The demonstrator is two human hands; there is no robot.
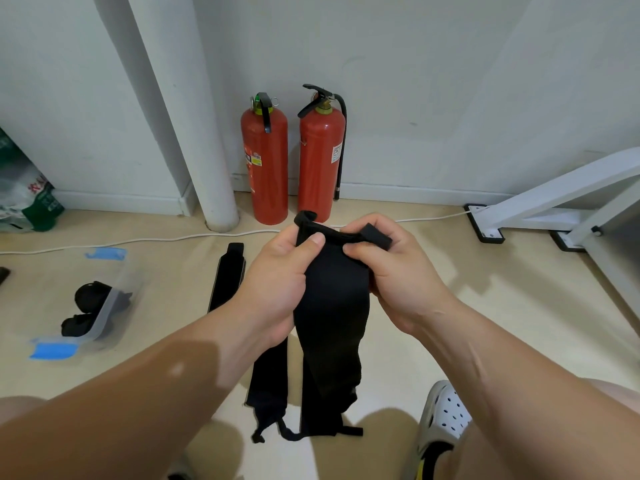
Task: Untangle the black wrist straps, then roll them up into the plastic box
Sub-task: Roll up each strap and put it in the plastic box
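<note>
Both hands pinch the top end of one black wrist strap [330,306], left hand [277,282] and right hand [398,271] side by side, its length hanging to the floor. A second strap [228,278] lies flat behind the left forearm, partly hidden. Rolled straps sit in the plastic box [104,313], blurred by its clear wall.

Middle of the floor strap [227,278] vanishes behind the left hand [277,282] and forearm. Top of the held strap [332,306] is buried under fingers of that one and the right hand [398,271], so the fold there is unclear. The rolled straps [91,296] in the plastic box [104,317] are just dark blobs through its cloudy wall. The bag [24,188] and white frame [571,188] get cut off at the edges. And the extinguisher labels [256,161]: unreadable.
</note>
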